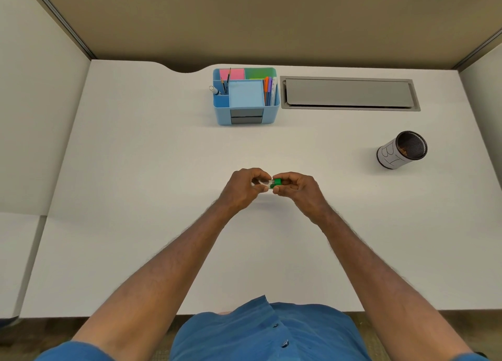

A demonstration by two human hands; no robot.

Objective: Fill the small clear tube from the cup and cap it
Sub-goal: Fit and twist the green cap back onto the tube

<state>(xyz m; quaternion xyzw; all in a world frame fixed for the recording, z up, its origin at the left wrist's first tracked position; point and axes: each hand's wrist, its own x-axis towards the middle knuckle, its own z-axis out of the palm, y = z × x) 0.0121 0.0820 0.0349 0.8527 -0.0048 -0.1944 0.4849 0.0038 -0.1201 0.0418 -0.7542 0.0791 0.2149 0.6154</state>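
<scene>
A small clear tube (263, 183) lies sideways in the air above the middle of the white desk (152, 170). My left hand (244, 188) grips its body between thumb and fingers. My right hand (294, 188) pinches the green cap (277, 182), which sits on the tube's right end. Whether the tube holds anything I cannot tell. The cup (402, 150), a black mesh cylinder wrapped in white paper with handwriting, stands at the right of the desk, well apart from both hands, with something brownish inside.
A blue desk organiser (245, 116) with pens, pencils and sticky notes stands at the back centre. A grey cable flap (349, 93) is set into the desk to its right. Partition walls close off the back and sides.
</scene>
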